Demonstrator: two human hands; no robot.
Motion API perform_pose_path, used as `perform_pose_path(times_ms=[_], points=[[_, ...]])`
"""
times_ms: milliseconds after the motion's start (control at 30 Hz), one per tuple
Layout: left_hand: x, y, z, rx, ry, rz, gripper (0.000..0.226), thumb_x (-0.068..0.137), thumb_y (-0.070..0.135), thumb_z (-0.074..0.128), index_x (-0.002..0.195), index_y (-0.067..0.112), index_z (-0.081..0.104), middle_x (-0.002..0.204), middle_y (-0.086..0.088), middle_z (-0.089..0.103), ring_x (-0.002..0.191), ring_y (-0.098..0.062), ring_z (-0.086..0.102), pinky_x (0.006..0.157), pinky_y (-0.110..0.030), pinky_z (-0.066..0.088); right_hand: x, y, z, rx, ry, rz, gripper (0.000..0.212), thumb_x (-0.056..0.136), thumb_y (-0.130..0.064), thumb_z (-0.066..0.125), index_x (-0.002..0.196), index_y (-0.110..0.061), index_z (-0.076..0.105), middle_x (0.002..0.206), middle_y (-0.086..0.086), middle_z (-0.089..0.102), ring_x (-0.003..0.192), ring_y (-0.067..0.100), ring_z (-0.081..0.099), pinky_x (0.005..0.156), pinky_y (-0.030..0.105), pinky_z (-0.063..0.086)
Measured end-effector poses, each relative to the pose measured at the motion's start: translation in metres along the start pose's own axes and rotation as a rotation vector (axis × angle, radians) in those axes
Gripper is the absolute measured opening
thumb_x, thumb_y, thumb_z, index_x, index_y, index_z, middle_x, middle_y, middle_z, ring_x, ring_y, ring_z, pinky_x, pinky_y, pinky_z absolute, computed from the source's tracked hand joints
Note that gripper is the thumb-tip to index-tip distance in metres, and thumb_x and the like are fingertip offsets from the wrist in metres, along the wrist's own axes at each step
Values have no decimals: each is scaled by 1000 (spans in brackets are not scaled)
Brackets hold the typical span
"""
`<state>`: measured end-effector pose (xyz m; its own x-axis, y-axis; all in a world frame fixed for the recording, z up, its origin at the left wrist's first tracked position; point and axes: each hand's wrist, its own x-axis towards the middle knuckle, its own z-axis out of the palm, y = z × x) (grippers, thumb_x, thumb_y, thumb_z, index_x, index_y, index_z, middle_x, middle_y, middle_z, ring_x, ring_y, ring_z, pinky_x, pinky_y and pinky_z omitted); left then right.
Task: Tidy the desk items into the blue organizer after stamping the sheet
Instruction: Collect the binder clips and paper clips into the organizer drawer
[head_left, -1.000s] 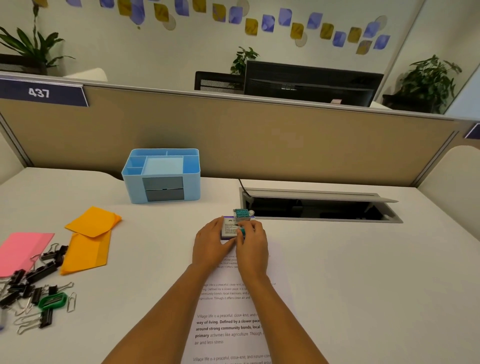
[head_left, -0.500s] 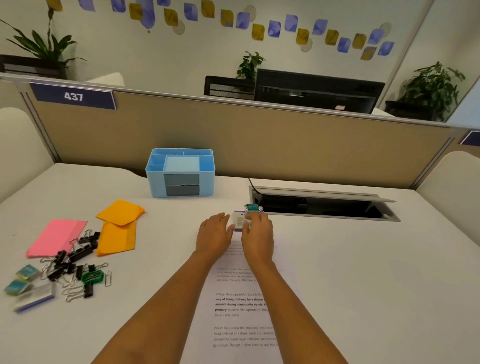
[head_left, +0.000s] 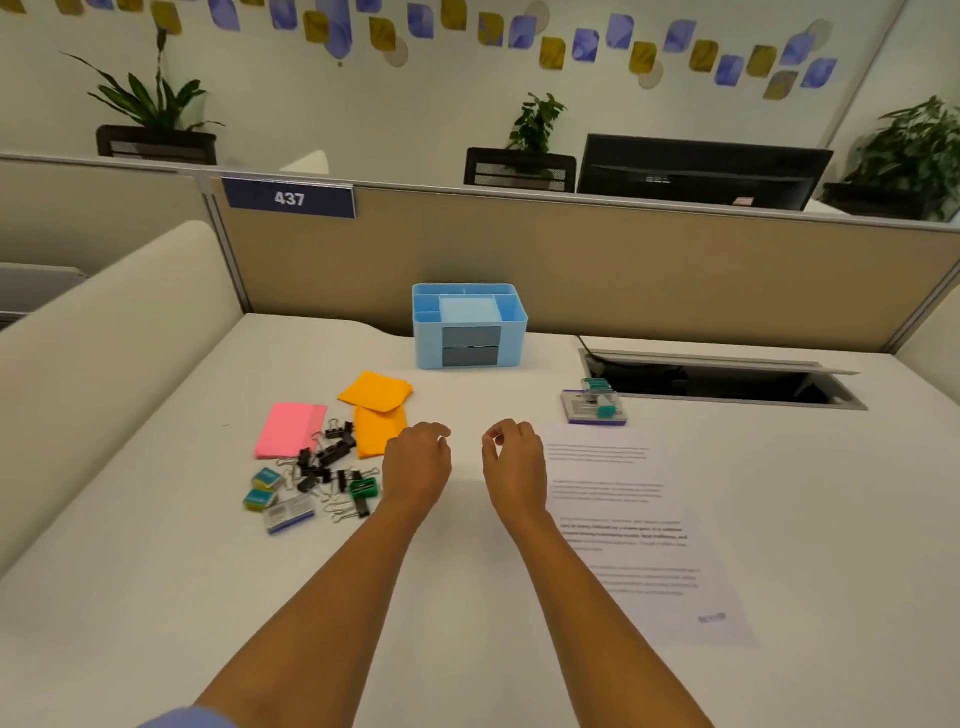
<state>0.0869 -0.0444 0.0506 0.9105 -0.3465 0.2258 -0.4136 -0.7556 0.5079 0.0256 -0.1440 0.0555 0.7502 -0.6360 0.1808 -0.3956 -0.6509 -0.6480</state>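
The blue organizer (head_left: 470, 325) stands at the back of the desk against the partition. A printed sheet (head_left: 634, 530) lies to the right, with a faint blue stamp mark near its lower right corner. The stamp and its ink pad (head_left: 595, 406) rest just above the sheet's top edge. My left hand (head_left: 418, 465) and my right hand (head_left: 514, 465) hover over bare desk between the sheet and the clutter, fingers loosely curled, holding nothing. Orange notes (head_left: 378, 410), a pink note pad (head_left: 290, 430), binder clips (head_left: 330, 470) and small boxes (head_left: 275, 501) lie left of my left hand.
An open cable tray (head_left: 722, 382) is cut into the desk at the back right. A tan partition (head_left: 571, 260) bounds the rear, a cream side panel (head_left: 104, 338) the left. A green clip (head_left: 363, 488) sits among paper clips.
Both hands have let go of the stamp and ink pad and pulled back toward the left. The view has swung left, bringing the clutter pile fully into sight.
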Motion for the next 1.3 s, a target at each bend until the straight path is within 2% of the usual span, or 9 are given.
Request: perform_pose_path(times_ms=[133,267,400,667,833,933,1167,1233,1300], points=[[-8,-50,-22,-6,15,-44,30,90,12,48,117,13,62,122,-11,64,110,-30,58,94,-38,40,-29,-27,30,23,-36,-25,22,97,-24,49,115,-16,58,119,3,57,112,15,52,84,20,46],[-15,-94,-36,62,-16,-76,37,90,15,49,127,14,53,133,-10,55,124,-27,48,105,-39,32,-55,-48,62,32,-79,-37,24,96,-26,50,118,-17,57,121,3,56,113,15,51,84,23,49],[-21,-126,-43,61,-78,-38,37,91,21,50,128,16,52,131,-7,57,122,-25,49,102,-39,36,-75,-63,86,27,-110,-54,26,95,-25,52,119,-16,57,121,4,55,113,17,50,85,26,48],[-23,-148,-47,51,-112,85,33,86,31,59,118,22,60,122,1,63,116,-21,52,96,-35,35,-92,-73,109,-93,-145,-114,37,95,-26,51,131,-19,53,127,3,52,116,18,46,91,28,46],[-19,-149,-49,51,-99,148,22,82,28,64,103,19,66,109,0,68,110,-21,54,94,-34,34,-97,-65,109,-133,-107,-162,36,96,-22,49,132,-18,53,126,4,56,116,20,47,92,27,44],[-18,-147,-51,58,-109,181,19,83,27,64,100,18,66,106,-1,69,108,-21,54,95,-33,33,-100,-59,107,-103,-67,-177,35,95,-16,50,129,-15,56,125,5,60,117,21,48,94,27,43],[-15,-141,-57,71,-210,247,14,82,25,63,92,14,61,104,-1,65,104,-19,54,95,-32,33,-103,-51,99,-14,-60,-170,34,96,-16,49,129,-14,55,124,3,59,115,16,52,95,20,42],[-16,-141,-58,2,-225,225,13,81,21,65,89,11,61,102,-3,66,100,-20,56,90,-32,39,-103,-49,95,62,-54,-152,31,95,-15,52,125,-13,58,123,4,60,110,15,57,95,20,44],[-18,-140,-58,-128,-210,144,12,79,19,67,86,10,62,94,-3,66,91,-19,58,78,-28,44,-103,-49,90,269,-2,-30,28,93,-13,56,120,-12,62,118,5,63,98,11,61,90,18,50]])
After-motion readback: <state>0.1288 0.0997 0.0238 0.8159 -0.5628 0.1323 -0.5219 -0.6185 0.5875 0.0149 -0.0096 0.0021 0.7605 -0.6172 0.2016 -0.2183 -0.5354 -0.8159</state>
